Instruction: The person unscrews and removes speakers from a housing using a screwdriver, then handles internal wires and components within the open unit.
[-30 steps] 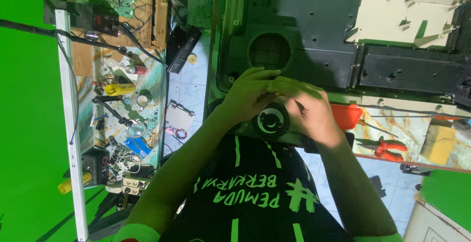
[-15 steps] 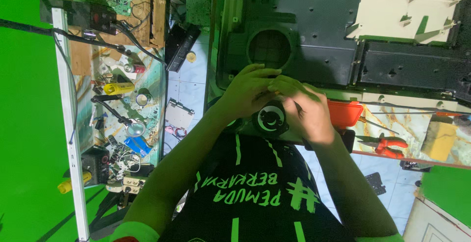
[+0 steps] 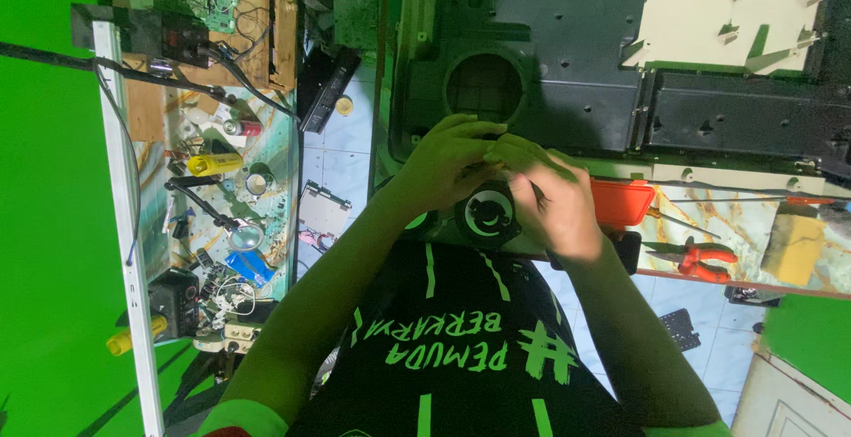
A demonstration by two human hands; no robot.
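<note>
A strong green cast tints the whole view, heaviest on the hands (image 3: 501, 184) and forearms. Light is dim and uneven; the dark panel (image 3: 550, 56) sits in shadow. Fingers look slightly motion-blurred, and the cluttered tabletop (image 3: 222, 198) stays fairly sharp.

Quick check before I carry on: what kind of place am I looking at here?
Most likely an electronics repair workshop. A cluttered bench carries circuit boards and a magnifier on an arm, red-handled pliers lie nearby, and both hands, left hand and right hand, work at a round speaker below a dark plastic panel.

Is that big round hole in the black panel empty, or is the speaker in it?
Empty. The round hole shows only floor tiles; the speaker sits below both hands.
</note>
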